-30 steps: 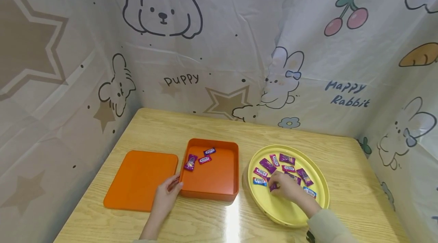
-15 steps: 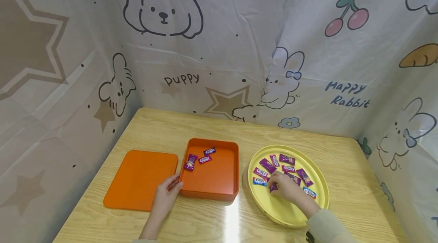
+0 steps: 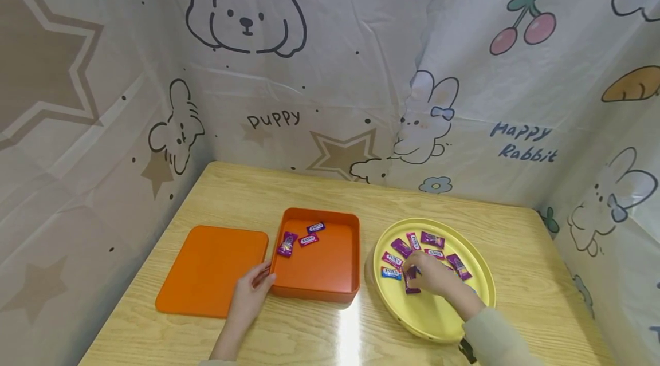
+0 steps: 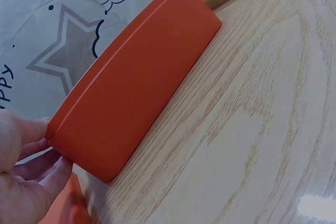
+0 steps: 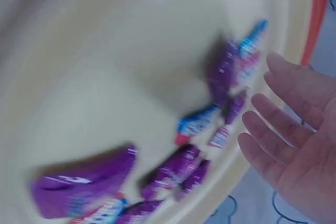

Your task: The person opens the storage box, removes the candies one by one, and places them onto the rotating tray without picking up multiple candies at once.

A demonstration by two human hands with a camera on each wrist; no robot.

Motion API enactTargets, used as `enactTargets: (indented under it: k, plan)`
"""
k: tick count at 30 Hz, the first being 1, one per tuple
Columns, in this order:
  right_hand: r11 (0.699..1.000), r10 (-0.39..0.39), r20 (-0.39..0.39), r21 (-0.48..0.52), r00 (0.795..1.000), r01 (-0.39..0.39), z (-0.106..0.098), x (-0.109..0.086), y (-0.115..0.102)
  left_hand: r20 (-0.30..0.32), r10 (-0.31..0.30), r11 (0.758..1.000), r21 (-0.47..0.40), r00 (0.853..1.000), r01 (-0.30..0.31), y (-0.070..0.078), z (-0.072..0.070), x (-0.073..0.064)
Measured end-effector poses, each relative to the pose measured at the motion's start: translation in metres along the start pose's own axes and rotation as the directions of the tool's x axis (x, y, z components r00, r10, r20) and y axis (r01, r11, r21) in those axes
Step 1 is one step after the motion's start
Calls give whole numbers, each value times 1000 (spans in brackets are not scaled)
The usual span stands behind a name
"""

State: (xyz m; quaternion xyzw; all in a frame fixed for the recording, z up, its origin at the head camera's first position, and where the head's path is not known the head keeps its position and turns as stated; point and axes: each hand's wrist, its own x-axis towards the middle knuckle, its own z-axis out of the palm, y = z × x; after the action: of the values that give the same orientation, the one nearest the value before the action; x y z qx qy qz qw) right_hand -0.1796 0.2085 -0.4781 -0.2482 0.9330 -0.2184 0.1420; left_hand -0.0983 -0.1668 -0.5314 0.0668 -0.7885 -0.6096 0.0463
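My left hand (image 3: 251, 288) holds the front left corner of an orange square box (image 3: 314, 294), its thumb and fingers against the wall. Inside the box lie a purple-wrapped candy (image 3: 287, 244), a pink one (image 3: 309, 239) and a small dark-blue one (image 3: 315, 227). Over a round yellow tray (image 3: 428, 320) with several wrapped candies hovers my right hand (image 3: 433, 275). In the right wrist view that hand (image 5: 294, 135) has its fingers apart with nothing between them. A purple candy (image 3: 412, 284) lies just below its fingertips, and the hand covers some of the other candies.
A flat orange lid (image 3: 211, 271) lies on the wooden table (image 3: 247, 194) left of the box. A patterned curtain (image 3: 330, 68) hangs behind the table and along both sides.
My right hand has come up slightly from the candies, and more of the purple candy beneath its fingertips shows. My left hand and the box have stayed in place.
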Motion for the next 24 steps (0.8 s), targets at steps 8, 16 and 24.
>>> enactTargets:
  k: [8,16,24]
  plan:
    - [1000,-29,-48,-5,998,29,-25,31,-20,-9,6,1000,-3,1000,-6,0,-2,0]
    - [990,-130,-66,-57,989,126,-22,74,-51,-19,1,1000,-6,1000,-1,-1,-1,0]
    - [975,-187,7,-119,982,187,0,112,-87,-22,-11,1000,3,1000,12,-2,0,1]
